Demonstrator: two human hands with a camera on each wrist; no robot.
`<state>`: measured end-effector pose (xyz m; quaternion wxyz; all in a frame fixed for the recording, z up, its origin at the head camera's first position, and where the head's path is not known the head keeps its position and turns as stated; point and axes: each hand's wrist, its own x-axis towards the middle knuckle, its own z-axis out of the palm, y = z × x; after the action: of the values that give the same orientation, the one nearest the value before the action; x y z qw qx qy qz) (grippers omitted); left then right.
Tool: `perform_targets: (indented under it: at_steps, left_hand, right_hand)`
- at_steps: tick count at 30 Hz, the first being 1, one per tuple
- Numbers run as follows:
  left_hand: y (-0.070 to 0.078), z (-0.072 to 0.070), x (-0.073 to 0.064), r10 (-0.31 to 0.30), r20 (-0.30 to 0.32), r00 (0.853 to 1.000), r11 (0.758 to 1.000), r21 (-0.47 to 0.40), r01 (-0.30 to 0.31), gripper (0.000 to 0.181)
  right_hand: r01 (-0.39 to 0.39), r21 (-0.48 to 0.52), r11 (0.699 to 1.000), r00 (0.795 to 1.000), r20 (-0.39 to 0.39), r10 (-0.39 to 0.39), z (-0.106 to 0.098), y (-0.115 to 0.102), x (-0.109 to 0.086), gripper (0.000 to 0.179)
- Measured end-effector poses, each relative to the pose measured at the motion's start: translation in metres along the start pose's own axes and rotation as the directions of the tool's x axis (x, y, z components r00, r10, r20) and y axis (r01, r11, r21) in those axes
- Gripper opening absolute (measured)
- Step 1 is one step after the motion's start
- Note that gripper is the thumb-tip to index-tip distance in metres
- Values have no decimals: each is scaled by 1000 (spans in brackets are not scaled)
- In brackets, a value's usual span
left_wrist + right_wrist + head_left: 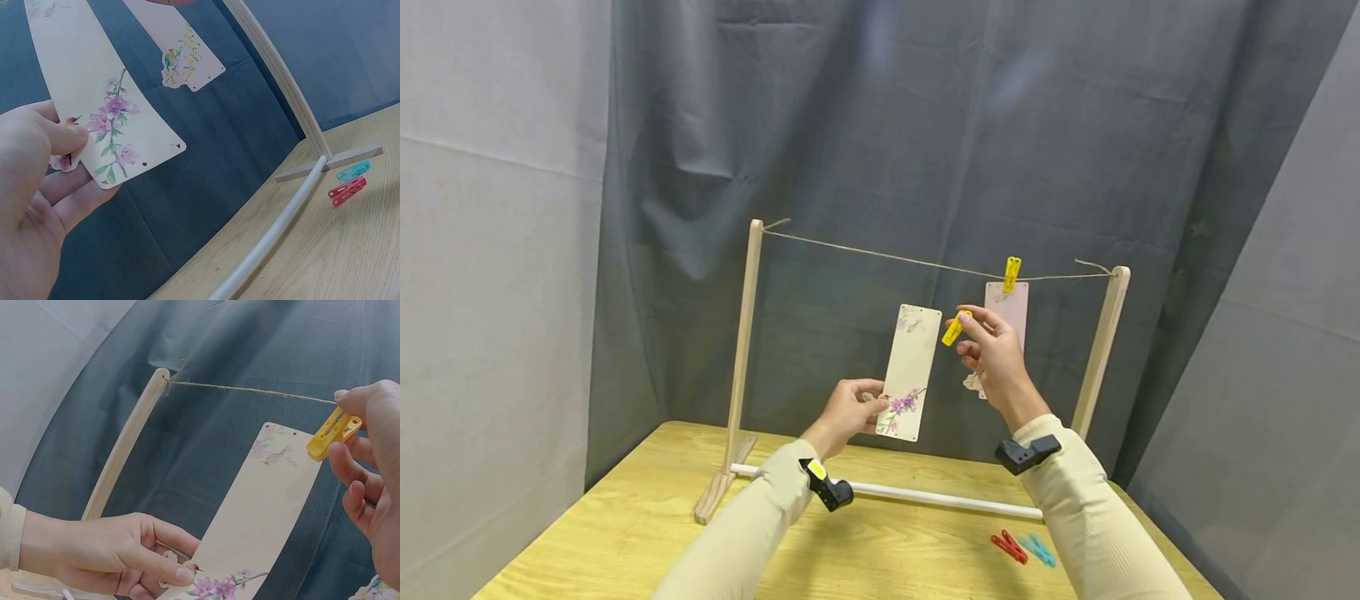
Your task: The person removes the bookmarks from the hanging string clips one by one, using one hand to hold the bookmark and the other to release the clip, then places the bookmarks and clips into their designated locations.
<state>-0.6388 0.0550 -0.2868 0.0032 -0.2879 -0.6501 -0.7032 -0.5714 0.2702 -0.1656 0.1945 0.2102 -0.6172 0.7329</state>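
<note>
My left hand (848, 414) pinches a cream bookmark-like card (912, 358) by its lower left edge, thumb in front. Purple blossoms are printed near the card's bottom, and it tilts slightly below the string (880, 253). In my right hand (997, 354) a yellow clothespin (957, 327) is held between thumb and fingers, its tip pointing down toward the card's upper right corner. Behind that hand a pink card (1017, 308) hangs from the string, fastened by another yellow clothespin (1012, 274). My right hand covers part of the pink card in the head view.
The string runs between a left wooden post (745, 342) and a right wooden post (1102, 350), joined low down by a white rod (925, 496). On the wooden table (625, 517) lie a red clothespin (1010, 547) and a blue clothespin (1038, 550). Grey cloth (850, 125) hangs behind.
</note>
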Motion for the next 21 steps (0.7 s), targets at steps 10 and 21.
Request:
perform_targets:
  at_steps: [10,21]
  left_hand:
    - [1,-6,-2,20,6,1000,1000,10,-20,25]
    - [0,-13,-8,7,6,1000,1000,13,-7,25]
  right_hand:
    - [-2,13,1000,1000,-1,2,-2,3,-2,36]
    - [-6,-9,1000,1000,1,6,-6,10,-5,35]
